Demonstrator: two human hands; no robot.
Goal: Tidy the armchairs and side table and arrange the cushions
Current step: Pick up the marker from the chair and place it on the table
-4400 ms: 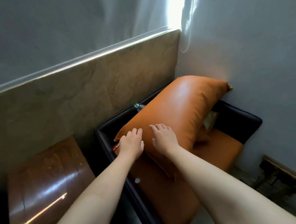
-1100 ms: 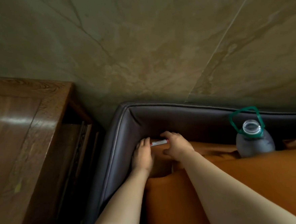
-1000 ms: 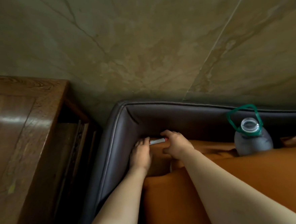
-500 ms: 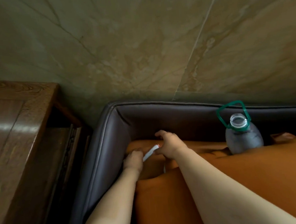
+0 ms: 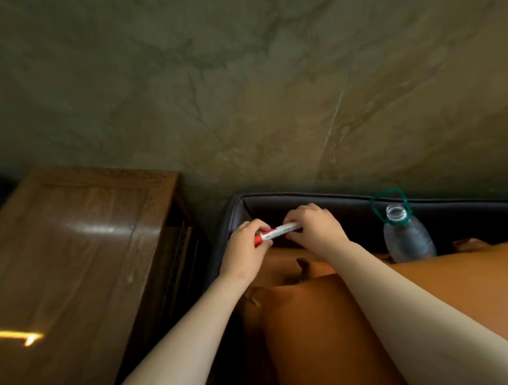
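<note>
A white marker with a red cap (image 5: 278,232) is lifted above the back left corner of the dark armchair (image 5: 307,200). My left hand (image 5: 246,248) pinches its red end and my right hand (image 5: 317,228) grips its white end. Below my arms lies the orange leather cushion (image 5: 316,332) on the orange seat. A clear plastic bottle with a green ring handle (image 5: 406,235) stands upright against the chair's back, behind the cushion.
A glossy brown wooden side table (image 5: 70,250) stands just left of the armchair, with a narrow dark gap between them. A marbled stone wall (image 5: 239,88) rises directly behind both.
Both hands have lifted the marker out of the chair's corner crevice, and my left hand has taken hold of its red end. The view has shifted right, showing more of the side table.
</note>
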